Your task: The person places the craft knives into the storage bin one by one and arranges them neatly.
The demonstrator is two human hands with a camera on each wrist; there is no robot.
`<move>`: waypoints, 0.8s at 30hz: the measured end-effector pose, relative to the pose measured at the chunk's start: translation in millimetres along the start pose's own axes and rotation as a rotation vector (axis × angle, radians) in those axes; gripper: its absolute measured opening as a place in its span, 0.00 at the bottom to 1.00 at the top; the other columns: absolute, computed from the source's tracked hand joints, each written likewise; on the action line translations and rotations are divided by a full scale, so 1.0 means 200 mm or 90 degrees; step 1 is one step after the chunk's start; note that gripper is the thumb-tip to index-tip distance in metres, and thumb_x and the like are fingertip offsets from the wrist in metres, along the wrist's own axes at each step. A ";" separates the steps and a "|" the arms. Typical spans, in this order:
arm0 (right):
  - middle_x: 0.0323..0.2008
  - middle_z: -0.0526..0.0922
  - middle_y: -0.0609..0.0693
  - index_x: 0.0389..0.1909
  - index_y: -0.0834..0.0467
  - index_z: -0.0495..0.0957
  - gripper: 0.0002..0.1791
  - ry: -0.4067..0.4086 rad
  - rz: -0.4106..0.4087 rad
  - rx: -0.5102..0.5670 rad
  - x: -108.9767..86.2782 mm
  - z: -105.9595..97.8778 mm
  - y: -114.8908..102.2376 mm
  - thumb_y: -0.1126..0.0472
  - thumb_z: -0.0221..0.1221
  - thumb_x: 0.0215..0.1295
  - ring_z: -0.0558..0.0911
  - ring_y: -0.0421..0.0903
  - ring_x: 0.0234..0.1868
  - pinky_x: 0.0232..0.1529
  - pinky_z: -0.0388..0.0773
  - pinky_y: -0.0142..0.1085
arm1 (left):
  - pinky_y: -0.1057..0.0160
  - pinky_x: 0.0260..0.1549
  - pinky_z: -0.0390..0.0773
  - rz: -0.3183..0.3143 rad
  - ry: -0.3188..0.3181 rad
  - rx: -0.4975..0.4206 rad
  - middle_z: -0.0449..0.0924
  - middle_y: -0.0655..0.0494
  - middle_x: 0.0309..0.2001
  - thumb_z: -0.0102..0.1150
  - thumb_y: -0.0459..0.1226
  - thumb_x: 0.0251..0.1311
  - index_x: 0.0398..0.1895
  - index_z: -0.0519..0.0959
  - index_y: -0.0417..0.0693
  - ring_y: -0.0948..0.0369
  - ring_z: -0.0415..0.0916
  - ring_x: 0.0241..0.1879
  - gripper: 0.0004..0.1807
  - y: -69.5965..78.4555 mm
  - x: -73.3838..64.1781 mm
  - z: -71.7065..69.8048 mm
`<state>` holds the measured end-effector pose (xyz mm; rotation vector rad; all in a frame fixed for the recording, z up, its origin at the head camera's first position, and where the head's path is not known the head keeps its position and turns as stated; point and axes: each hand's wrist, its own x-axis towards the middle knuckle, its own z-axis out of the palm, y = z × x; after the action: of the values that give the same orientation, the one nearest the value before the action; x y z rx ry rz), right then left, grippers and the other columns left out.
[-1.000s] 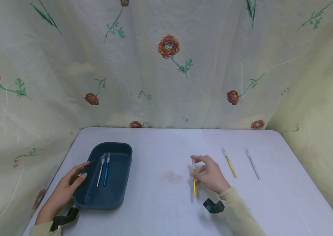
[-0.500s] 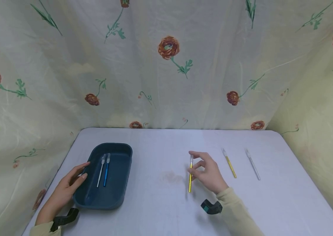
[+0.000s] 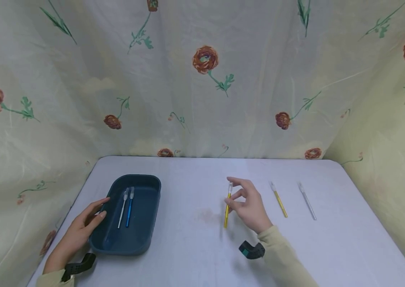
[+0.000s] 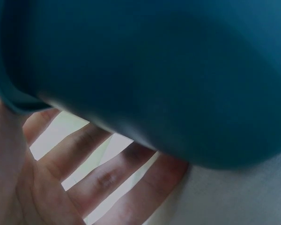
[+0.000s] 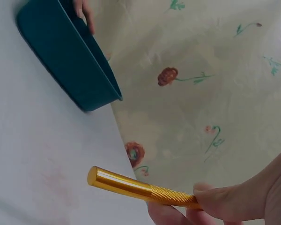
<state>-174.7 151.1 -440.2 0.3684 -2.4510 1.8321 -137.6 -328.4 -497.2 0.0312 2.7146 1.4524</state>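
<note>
Right-hand grip: the right hand pinches a gold tool between thumb and fingers, forefinger reaching to its clear cap; no gap around the handle.
Gold tool: held just above the table, left of the palm; its long axis runs away from the person, cap at the far end, bare butt toward the person.
Deciding relation: the dark blue tray lies to the left of the held tool, well apart; the tool runs nearly parallel to the pair inside.
Left hand: the left hand is at the tray's left wall, holding it at the rim; it is nearer the tray.
In the tray: a white tool and a blue tool, side by side.
Right of the grip: a second gold tool, then a silver tool.
Behind: a floral curtain.
</note>
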 end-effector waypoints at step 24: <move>0.59 0.66 0.66 0.63 0.62 0.71 0.32 -0.040 -0.050 0.048 0.05 0.13 -0.20 0.80 0.65 0.57 0.81 0.63 0.40 0.33 0.86 0.47 | 0.32 0.61 0.63 0.000 -0.001 -0.002 0.52 0.35 0.75 0.46 0.52 0.76 0.77 0.57 0.56 0.32 0.58 0.68 0.31 0.01 0.00 0.00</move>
<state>-171.9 113.7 -408.0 0.5269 -2.3749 1.9125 -136.9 -327.5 -495.9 0.0327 2.7113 1.4565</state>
